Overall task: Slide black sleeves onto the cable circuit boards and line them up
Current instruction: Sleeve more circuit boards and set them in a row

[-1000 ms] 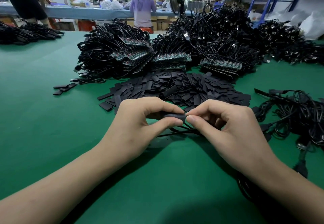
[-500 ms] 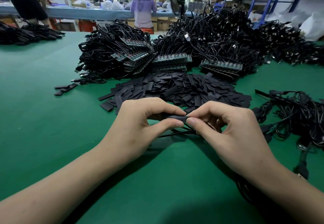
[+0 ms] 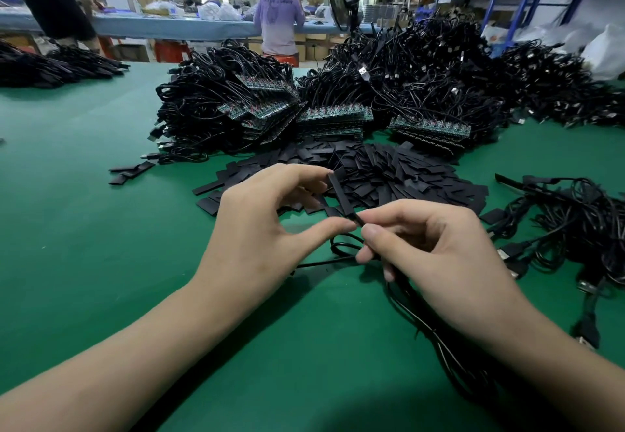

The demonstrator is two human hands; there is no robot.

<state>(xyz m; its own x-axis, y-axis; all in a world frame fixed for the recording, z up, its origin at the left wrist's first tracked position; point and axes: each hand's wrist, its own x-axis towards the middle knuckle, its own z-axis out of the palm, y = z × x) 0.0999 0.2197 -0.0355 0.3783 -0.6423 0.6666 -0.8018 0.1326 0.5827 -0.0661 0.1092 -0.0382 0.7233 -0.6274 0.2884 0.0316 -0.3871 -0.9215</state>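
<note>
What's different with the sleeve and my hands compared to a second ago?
The black sleeve swung from level to steeply tilted, top end pointing away. The left hand still pinches it; the right hand now pinches the cable at its lower end. Sleeve pile and board stacks unchanged.

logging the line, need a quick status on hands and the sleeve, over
Left hand pinching black sleeve, tilted. Right hand pinching cable at sleeve's near end. Nothing in the way; loose sleeve pile behind.
</note>
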